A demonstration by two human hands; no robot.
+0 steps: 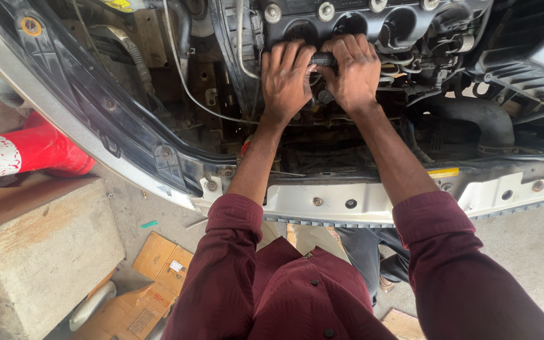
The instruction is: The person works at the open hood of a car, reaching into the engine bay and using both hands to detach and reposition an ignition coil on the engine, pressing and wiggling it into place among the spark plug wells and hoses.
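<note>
At the upper middle of the frame both hands work deep in the engine bay – the left hand [286, 79] pressed flat, fingers together, the right hand [354, 69] clamped on a small black connector [323, 60] (partly hidden) – so the step seems pulling it loose, needing a steady grip.

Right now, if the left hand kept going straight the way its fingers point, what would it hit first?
The left hand points up-frame into the bay. First in line looks to be the dark engine cover with its round openings, just past the fingertips; depth is unclear, so it may already be touching.
</note>
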